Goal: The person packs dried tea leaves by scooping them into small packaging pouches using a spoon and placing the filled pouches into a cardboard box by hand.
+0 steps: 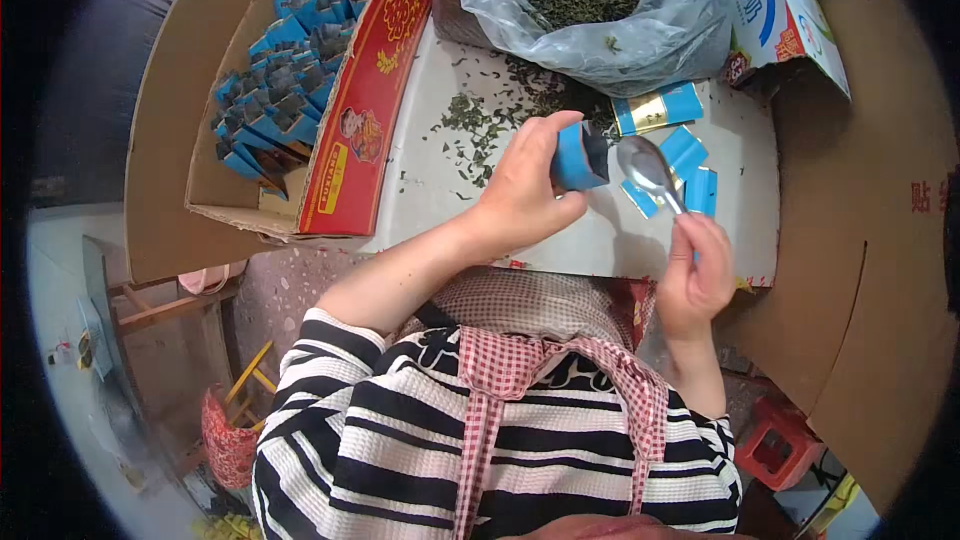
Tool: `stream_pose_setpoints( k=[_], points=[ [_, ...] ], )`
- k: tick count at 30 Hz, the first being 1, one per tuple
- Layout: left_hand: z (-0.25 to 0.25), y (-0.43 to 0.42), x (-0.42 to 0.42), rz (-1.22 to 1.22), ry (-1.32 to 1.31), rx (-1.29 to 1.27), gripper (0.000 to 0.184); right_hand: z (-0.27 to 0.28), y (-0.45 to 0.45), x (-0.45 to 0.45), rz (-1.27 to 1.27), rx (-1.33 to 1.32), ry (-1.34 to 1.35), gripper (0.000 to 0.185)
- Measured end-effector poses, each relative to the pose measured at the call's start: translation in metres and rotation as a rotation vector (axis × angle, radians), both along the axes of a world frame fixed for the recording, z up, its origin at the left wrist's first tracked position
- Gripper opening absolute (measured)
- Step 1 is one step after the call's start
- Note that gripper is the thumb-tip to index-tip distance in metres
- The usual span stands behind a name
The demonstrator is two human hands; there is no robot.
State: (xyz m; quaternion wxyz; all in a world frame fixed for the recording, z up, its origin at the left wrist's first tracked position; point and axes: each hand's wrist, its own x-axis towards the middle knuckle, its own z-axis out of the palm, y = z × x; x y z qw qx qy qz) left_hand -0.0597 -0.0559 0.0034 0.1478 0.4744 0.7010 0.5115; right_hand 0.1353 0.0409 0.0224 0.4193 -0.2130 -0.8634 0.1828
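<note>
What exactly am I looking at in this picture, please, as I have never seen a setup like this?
There is no machine here: a person works with two bare hands, seen by a camera worn on their head, looking forward and down. The left hand holds an open blue packet; the right hand holds a metal spoon, its bowl near the opening. On the white surface lie loose leaves and more blue packets. At the far side is a plastic bag of dark leaves, and at the left a red box holding similar packets.
</note>
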Motion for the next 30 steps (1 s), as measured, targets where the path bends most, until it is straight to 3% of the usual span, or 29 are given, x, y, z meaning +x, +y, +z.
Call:
stream_pose_setpoints(
  k=[6, 8, 15, 19, 21, 23, 24, 26, 30],
  points=[
    [-0.014, -0.003, -0.008, -0.017, 0.107, -0.037, 0.062, 0.027, 0.009, -0.004, 0.127, -0.045, 0.034, 0.015],
    [-0.015, -0.002, -0.011, -0.021, 0.143, -0.015, 0.063, 0.036, 0.014, -0.013, 0.263, 0.186, -0.065, 0.026],
    [-0.01, 0.004, -0.02, -0.008, 0.173, 0.031, 0.07, 0.077, 0.025, -0.052, 0.535, 0.431, -0.323, 0.03],
    [-0.017, 0.01, -0.02, 0.005, 0.139, 0.065, 0.069, 0.072, 0.032, -0.072, 0.5, 0.11, -0.377, 0.012],
    [-0.022, 0.013, -0.022, 0.001, 0.164, 0.123, 0.059, 0.069, 0.036, -0.079, 0.461, -0.018, -0.365, 0.007],
    [-0.026, 0.017, -0.024, 0.013, 0.19, 0.169, 0.051, 0.068, 0.04, -0.085, 0.309, -0.579, -0.438, 0.009],
    [-0.027, 0.017, -0.024, 0.016, 0.161, 0.154, 0.05, 0.066, 0.042, -0.088, 0.309, -0.577, -0.442, 0.009],
    [-0.028, 0.018, -0.025, 0.022, 0.13, 0.14, 0.048, 0.063, 0.046, -0.094, 0.247, -0.998, -0.331, 0.013],
    [-0.032, 0.024, -0.027, 0.057, 0.104, 0.174, 0.047, 0.067, 0.057, -0.099, 0.157, -1.153, -0.31, 0.014]
  ],
)
